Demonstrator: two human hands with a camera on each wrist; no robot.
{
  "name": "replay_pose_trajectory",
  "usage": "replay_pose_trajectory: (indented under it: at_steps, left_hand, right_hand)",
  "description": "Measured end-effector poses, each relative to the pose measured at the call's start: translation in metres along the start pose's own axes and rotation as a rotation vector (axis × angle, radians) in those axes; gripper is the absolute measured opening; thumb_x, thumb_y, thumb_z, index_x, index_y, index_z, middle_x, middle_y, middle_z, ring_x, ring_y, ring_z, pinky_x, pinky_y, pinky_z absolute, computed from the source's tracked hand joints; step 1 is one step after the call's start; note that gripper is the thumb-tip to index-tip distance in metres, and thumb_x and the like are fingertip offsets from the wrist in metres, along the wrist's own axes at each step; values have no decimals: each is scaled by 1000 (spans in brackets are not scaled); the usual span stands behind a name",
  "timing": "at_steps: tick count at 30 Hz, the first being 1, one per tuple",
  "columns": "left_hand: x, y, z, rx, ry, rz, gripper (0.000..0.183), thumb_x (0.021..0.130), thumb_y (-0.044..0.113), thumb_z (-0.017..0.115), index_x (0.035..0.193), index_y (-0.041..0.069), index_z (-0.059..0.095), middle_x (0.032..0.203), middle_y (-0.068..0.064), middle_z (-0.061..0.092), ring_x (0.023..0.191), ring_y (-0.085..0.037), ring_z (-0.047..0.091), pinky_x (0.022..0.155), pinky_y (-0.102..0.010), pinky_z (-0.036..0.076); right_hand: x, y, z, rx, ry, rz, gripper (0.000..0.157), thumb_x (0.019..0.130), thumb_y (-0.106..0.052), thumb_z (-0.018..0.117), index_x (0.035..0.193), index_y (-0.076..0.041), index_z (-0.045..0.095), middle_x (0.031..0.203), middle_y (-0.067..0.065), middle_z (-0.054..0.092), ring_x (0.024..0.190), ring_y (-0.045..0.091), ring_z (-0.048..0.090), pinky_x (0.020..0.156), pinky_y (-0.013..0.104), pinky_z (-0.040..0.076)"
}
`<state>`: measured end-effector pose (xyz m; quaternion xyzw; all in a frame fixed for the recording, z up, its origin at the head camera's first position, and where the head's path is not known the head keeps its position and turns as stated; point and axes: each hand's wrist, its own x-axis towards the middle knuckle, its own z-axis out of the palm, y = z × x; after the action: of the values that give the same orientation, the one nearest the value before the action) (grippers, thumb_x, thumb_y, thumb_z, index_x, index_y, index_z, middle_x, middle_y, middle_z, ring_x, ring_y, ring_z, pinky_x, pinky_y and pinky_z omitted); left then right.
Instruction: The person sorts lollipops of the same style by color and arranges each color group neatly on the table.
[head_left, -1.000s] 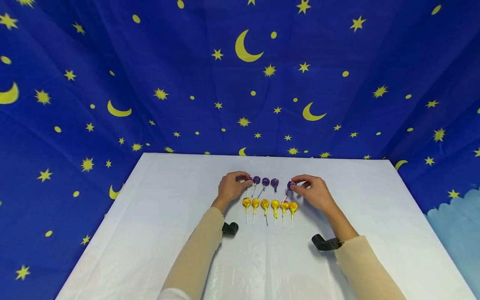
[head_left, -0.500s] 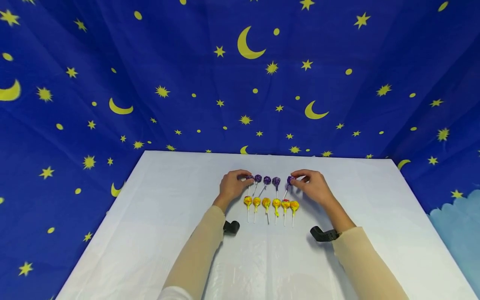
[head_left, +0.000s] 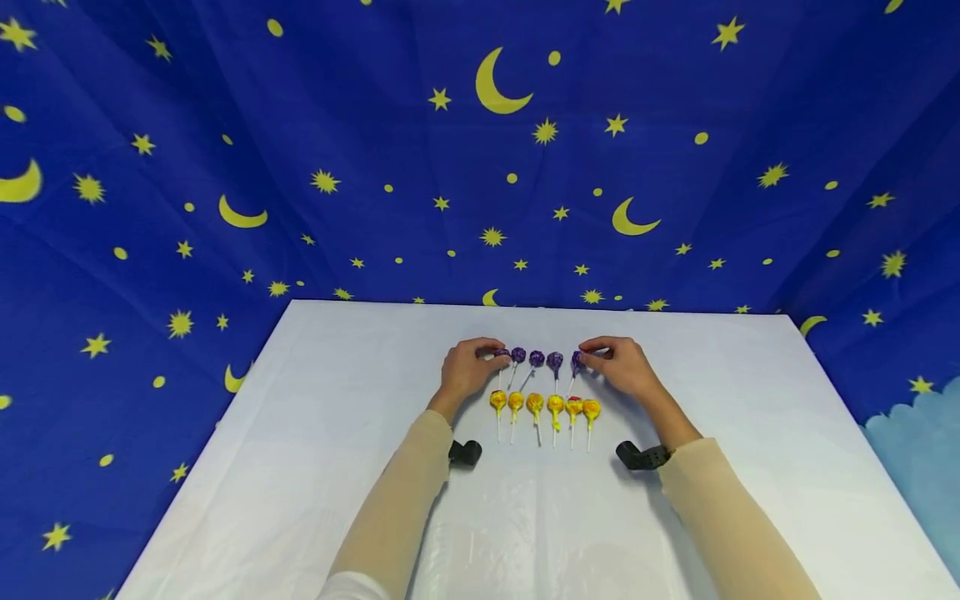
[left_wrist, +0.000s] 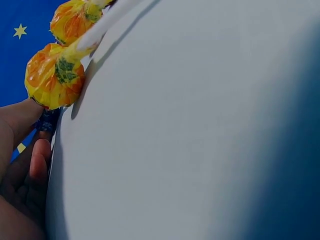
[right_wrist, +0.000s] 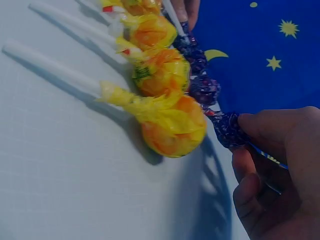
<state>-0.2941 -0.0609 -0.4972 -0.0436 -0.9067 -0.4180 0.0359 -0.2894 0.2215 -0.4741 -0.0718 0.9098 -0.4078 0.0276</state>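
My left hand (head_left: 467,371) pinches a purple-wrapped lollipop (left_wrist: 47,120) by its head, at the left end of the far row. At that row's right end, my right hand (head_left: 626,365) holds another purple lollipop (right_wrist: 229,129) between thumb and fingers, its white stick pointing toward me. Between the hands lie more purple lollipops, among them a middle one (head_left: 536,359) with a slanted stick. Nearer to me runs a row of several yellow-orange lollipops (head_left: 535,403), heads away and sticks toward me. The left fingers partly hide the head of their lollipop in the head view.
A white-covered table (head_left: 360,467) carries both rows. Behind it and at the sides hangs a blue cloth (head_left: 375,108) with yellow moons and stars. Black wrist mounts (head_left: 639,456) stick inward from both forearms. A light blue scalloped shape (head_left: 915,433) shows at the right.
My right hand has moved slightly left with its purple lollipop, closing the gap to the others in the far row. The left hand stays at the left end. The view has shifted a little.
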Motion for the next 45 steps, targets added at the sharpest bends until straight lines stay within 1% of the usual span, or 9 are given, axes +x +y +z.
replay_pose_trajectory:
  at_steps: [5, 12, 18, 22, 27, 33, 38, 42, 45]
  left_hand:
    - [-1, 2, 2, -14, -3, 0, 23, 83, 36, 76, 103, 25, 75, 103, 8, 69, 86, -14, 59, 80, -36, 45]
    - [-2, 4, 1, -15, -15, 1, 22, 83, 37, 76, 102, 26, 75, 103, 9, 69, 88, -12, 59, 82, -35, 45]
    - [-2, 6, 0, -16, -25, -4, 22, 83, 36, 76, 103, 26, 75, 103, 8, 69, 84, -12, 58, 79, -35, 44]
    - [-3, 5, 1, -12, -12, 8, 24, 82, 37, 76, 103, 25, 75, 102, 8, 69, 80, -12, 57, 75, -34, 44]
    - [-4, 4, -1, -19, -15, 13, 30, 83, 40, 75, 108, 24, 74, 102, 9, 69, 76, -11, 57, 71, -33, 44]
    - [-5, 3, -1, -31, -3, -5, 34, 85, 45, 71, 111, 23, 73, 102, 9, 69, 84, -12, 59, 77, -34, 46]
    - [-3, 4, 0, -58, 6, -27, 37, 90, 46, 64, 117, 22, 70, 101, 9, 70, 90, -13, 61, 85, -36, 45]
    - [-2, 6, -1, -105, -18, -29, 41, 92, 44, 62, 123, 18, 66, 104, 5, 70, 96, -15, 63, 87, -38, 46]
    - [-3, 6, -4, -124, -58, -34, 44, 92, 42, 63, 127, 15, 62, 108, 3, 69, 98, -16, 62, 87, -36, 47]
  right_hand:
    - [-1, 3, 3, -14, -20, 9, 26, 92, -23, 66, 113, -7, 70, 108, 9, 68, 83, 21, 60, 67, 34, 47]
    - [-3, 6, 5, -10, -27, 17, 26, 93, -23, 65, 114, -8, 70, 111, 10, 67, 88, 23, 61, 72, 37, 47]
    - [-1, 7, 6, 6, -46, 30, 27, 92, -25, 66, 114, -10, 69, 113, 8, 66, 93, 23, 60, 79, 42, 47]
    - [-1, 8, 7, 1, -52, 20, 29, 92, -27, 66, 115, -9, 69, 113, 9, 66, 93, 24, 59, 79, 41, 46]
    - [-2, 7, 9, 23, -47, 35, 30, 92, -27, 67, 115, -9, 68, 112, 9, 66, 91, 23, 59, 73, 37, 48]
    - [-4, 3, 8, 86, -41, 58, 33, 92, -29, 66, 117, -8, 66, 110, 9, 67, 91, 23, 62, 75, 38, 48]
    - [-8, 2, 4, 89, -31, 61, 35, 93, -27, 65, 120, -5, 64, 110, 11, 66, 88, 23, 63, 72, 36, 50]
    - [-12, 5, 0, 71, -14, 56, 38, 94, -28, 63, 123, -3, 62, 110, 13, 65, 85, 24, 63, 71, 37, 50]
    - [-16, 7, -2, 19, -11, 44, 41, 94, -31, 62, 125, -4, 60, 109, 12, 65, 87, 25, 63, 72, 38, 50]
